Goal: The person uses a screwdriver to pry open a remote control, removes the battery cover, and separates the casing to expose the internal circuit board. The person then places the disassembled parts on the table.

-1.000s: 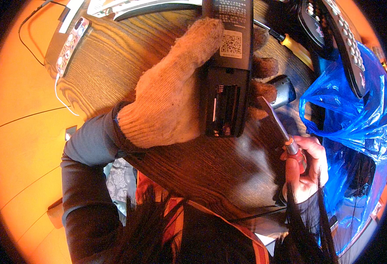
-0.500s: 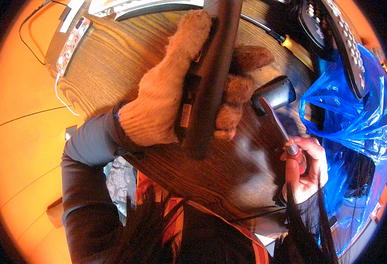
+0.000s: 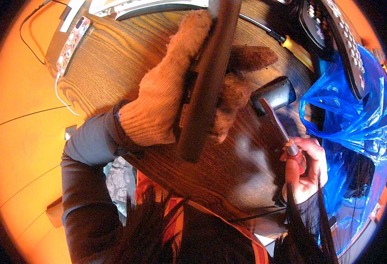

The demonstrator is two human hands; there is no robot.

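My left hand, in a tan knitted glove, grips a long black plastic device raised over the table. The device is seen nearly edge-on, so its kind is unclear. The glove's thumb lies along its left side, and the dirt-darkened fingers show past its right side. In my bare right hand is a screwdriver with a red handle and metal shaft, its tip pointing up and left. That tip overlaps the edge of a glossy black rounded object on the table; whether they touch, I cannot tell.
Behind lies a second screwdriver with a yellow handle. Black remote controls lean at the far right above a blue plastic bag. A patterned phone with a white cable lies at the wooden table's left edge.
The black device has tilted and turned slightly in my left hand, its near end shifting left. The gloved fingers behind it have shifted. My right hand and its screwdriver stay put.
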